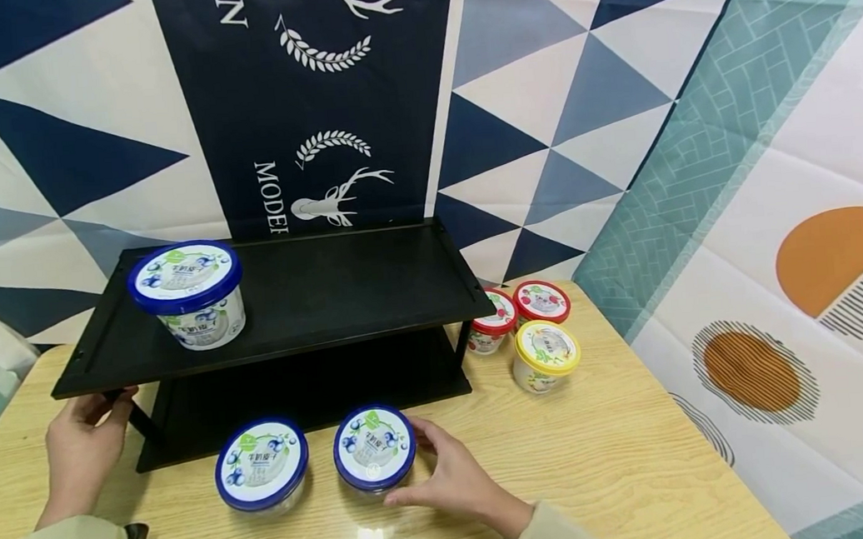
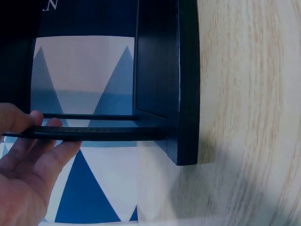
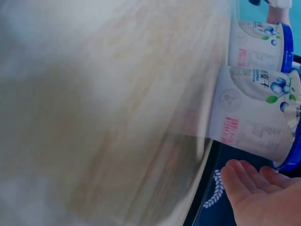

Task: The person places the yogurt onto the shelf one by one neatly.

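Observation:
My left hand (image 1: 86, 444) grips the front left leg of a black two-tier shelf (image 1: 342, 284). In the left wrist view the thumb lies on one side of the thin leg (image 2: 108, 134) and the fingers on the other. Beside a blue-lidded tub (image 1: 374, 447) with blueberry pictures is my right hand (image 1: 453, 477), thumb in front and fingers at its right side. In the right wrist view those fingers (image 3: 244, 179) look fairly straight beside the tub. A second blue-lidded tub (image 1: 261, 465) stands to its left on the table. Another blueberry tub (image 1: 189, 295) sits on the shelf's top left.
Right of the shelf stand two red-lidded tubs (image 1: 542, 301) and a yellow-lidded tub (image 1: 548, 353), close together. Patterned cloth (image 1: 317, 144) hangs behind the wooden table (image 1: 625, 456). The lower shelf board (image 1: 297, 387) lies partly under the top one.

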Motion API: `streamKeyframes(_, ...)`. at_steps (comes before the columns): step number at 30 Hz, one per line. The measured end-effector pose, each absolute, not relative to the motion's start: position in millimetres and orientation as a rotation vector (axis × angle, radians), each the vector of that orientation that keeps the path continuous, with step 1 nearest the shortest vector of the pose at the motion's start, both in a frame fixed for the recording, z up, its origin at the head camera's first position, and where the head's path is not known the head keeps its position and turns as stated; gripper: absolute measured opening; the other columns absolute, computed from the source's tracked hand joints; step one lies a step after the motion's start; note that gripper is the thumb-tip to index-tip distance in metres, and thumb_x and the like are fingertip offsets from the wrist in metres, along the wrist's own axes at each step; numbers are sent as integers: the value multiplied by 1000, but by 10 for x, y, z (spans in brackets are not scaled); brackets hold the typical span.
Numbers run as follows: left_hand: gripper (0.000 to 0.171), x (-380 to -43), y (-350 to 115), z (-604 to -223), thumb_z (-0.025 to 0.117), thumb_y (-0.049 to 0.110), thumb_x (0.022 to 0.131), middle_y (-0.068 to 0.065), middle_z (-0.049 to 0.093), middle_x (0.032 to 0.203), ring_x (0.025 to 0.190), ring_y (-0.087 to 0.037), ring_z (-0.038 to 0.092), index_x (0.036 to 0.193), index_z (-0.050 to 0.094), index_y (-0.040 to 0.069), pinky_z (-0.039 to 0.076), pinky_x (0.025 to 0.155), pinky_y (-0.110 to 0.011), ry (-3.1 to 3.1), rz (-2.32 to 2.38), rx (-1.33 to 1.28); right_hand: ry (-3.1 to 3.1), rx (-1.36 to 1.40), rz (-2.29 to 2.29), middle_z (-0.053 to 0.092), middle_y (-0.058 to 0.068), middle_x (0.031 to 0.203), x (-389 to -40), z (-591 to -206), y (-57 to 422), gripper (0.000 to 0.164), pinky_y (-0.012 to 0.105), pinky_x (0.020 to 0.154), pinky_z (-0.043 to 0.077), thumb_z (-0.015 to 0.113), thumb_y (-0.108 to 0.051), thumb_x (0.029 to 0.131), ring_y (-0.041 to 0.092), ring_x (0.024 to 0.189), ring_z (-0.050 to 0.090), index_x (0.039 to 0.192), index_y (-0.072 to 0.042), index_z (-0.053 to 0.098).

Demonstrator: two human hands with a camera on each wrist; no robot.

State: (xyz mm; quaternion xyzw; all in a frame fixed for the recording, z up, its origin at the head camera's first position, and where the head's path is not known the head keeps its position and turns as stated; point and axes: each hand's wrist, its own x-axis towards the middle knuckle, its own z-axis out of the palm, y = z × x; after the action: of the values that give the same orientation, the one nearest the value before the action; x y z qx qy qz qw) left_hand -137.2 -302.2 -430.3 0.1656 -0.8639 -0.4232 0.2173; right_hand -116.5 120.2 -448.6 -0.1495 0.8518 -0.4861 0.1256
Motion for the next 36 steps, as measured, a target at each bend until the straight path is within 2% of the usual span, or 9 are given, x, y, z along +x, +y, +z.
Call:
streamKeyframes(8,14,-1372,-3010,-4288,52,16,94,43,40,76,76,27,36,103,61,11,35,63,3,-2391,-1172,466,2514,-468,-1369,50,5,135,-1150,-4548,1149,99,36,100,47,86,-39,62,21,118,54,142,-8,36)
streamKeyframes(15,12,-1375,-3019,-4299,52,14,93,44,40,77,76,28,37,100,61,18,35,64,4,-2375,-1171,458,2480,-452,-1385,49,7,136,-1141,-4526,1107,100,36,103,46,85,-38,63,22,122,52,143,-7,34)
streamKeyframes(19,13,-1383,-3031,-4322,52,16,94,43,41,77,76,28,36,102,62,17,34,64,4,-2374,-1172,463,2485,-442,-1382,49,6,137,-1134,-4537,1078,100,36,104,45,86,-39,62,22,124,51,142,-7,34)
streamKeyframes(24,18,-1396,-3033,-4363,52,18,94,42,43,77,76,27,37,107,63,13,33,63,4,-2348,-1197,496,2499,-428,-1381,49,6,137,-1126,-4570,1040,103,38,107,42,86,-41,60,23,127,48,142,-7,35)
streamKeyframes(31,13,-1375,-3025,-4305,52,16,94,43,40,78,77,27,36,103,61,17,35,64,4,-2386,-1171,457,2477,-398,-1423,50,3,136,-1137,-4603,1002,103,42,109,39,87,-39,59,22,128,47,142,-11,34)
streamKeyframes(36,15,-1376,-3016,-4293,52,17,94,43,40,77,77,27,36,103,62,11,34,63,4,-2393,-1168,464,2489,-354,-1438,53,1,132,-1154,-4617,979,101,47,107,40,88,-38,59,23,124,50,141,-14,35)
